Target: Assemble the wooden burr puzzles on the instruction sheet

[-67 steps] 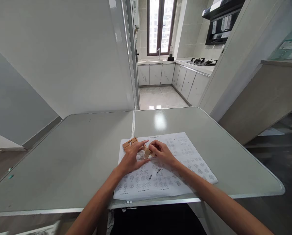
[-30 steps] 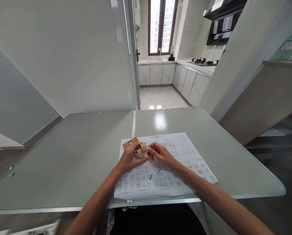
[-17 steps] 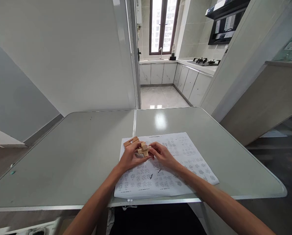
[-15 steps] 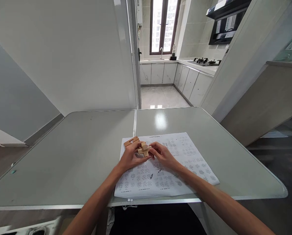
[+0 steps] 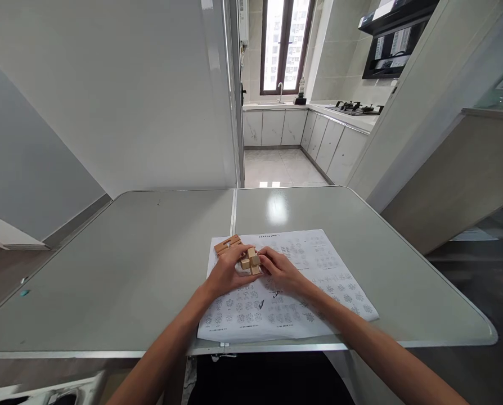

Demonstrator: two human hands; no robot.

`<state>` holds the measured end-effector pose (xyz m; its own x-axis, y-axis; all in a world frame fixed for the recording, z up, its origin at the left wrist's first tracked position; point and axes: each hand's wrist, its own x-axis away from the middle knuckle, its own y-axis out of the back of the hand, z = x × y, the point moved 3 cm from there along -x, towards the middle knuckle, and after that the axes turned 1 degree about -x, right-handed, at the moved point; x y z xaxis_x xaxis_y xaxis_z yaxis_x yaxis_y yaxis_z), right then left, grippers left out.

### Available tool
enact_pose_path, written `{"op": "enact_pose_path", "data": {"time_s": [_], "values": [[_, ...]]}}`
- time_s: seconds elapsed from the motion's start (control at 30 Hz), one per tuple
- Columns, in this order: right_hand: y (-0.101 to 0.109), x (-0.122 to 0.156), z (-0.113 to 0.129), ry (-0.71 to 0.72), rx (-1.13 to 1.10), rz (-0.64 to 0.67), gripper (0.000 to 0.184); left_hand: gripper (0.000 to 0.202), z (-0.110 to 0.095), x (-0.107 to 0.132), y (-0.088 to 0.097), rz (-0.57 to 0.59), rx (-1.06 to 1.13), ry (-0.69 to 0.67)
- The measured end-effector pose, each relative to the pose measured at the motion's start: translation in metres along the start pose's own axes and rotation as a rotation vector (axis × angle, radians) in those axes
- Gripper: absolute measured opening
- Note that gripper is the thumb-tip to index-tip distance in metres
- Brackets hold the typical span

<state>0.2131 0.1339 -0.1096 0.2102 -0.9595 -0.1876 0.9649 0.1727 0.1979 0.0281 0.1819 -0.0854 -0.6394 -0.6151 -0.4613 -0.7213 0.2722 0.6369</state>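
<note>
Between my hands is a small wooden burr puzzle [image 5: 250,261], made of pale interlocking blocks. My left hand [image 5: 227,272] is closed around its left side, with thumb below and fingers above. From the right, my right hand [image 5: 280,270] pinches the puzzle's edge; its fingertips are partly hidden behind it. Just beyond my left fingers lies a flat brown wooden piece with a cut-out [image 5: 228,244]. Under both hands is a printed sheet [image 5: 293,315] with rows of small puzzle drawings and a few dark tick marks.
The sheet lies on a pale grey-green table [image 5: 108,270] with a metal rim and a seam across it. A small teal bit [image 5: 24,293] sits near the left edge. Beyond the table stand a white panel [image 5: 158,101] and a kitchen with white cabinets [image 5: 272,127].
The wooden puzzle has turned a little between my hands, so its blocks show at another angle. Both hands keep nearly the same place, and the view has shifted slightly.
</note>
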Motion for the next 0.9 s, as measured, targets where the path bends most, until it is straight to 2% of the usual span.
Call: {"op": "enact_pose_path", "data": {"time_s": [0.13, 0.3, 0.4, 0.57, 0.73, 0.9], "values": [[0.002, -0.003, 0.0, -0.027, -0.114, 0.036, 0.041, 0.061, -0.002, 0.0, -0.001, -0.013, -0.079, -0.054], [0.002, -0.005, 0.004, -0.147, -0.274, 0.05, 0.05, 0.053, -0.011, -0.002, -0.003, -0.019, -0.226, -0.213], [0.003, -0.006, 0.003, -0.212, -0.296, 0.045, 0.052, 0.055, -0.015, -0.003, -0.003, -0.039, -0.292, -0.288], [0.003, -0.005, -0.002, -0.314, -0.391, 0.115, 0.051, 0.058, -0.019, -0.003, -0.004, -0.04, -0.364, -0.371], [0.002, -0.004, 0.0, -0.366, -0.45, 0.098, 0.051, 0.056, -0.015, -0.001, -0.003, -0.049, -0.396, -0.325], [0.0, -0.004, 0.007, -0.265, -0.415, 0.098, 0.049, 0.055, -0.01, -0.002, -0.002, -0.041, -0.324, -0.226]]}}
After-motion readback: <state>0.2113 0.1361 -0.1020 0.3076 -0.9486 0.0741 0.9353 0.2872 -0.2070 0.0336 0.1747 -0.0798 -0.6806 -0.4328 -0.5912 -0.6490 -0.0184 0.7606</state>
